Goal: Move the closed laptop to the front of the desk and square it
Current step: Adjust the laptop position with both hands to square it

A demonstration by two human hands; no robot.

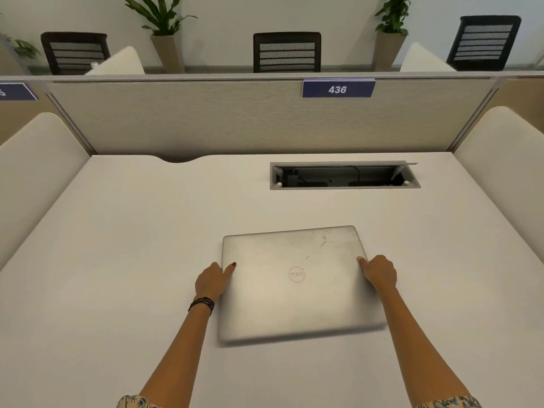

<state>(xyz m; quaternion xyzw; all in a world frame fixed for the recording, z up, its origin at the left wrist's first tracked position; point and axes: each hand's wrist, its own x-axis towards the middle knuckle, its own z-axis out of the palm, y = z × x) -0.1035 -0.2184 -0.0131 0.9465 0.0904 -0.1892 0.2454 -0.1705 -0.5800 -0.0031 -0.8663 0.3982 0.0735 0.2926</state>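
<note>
A closed silver laptop [297, 287] with a round logo on its lid lies flat on the white desk [117, 260], near the middle and turned slightly anticlockwise. My left hand [213, 281] grips its left edge, thumb on the lid. My right hand [379, 273] grips its right edge, thumb tip on the lid. The fingers of both hands are hidden below the laptop's sides.
An open cable tray [344, 175] is sunk into the desk behind the laptop. A beige partition [235, 119] with a blue "436" sign [338, 89] closes the back. Cream side panels [38, 160] stand left and right. Chairs and plants are beyond.
</note>
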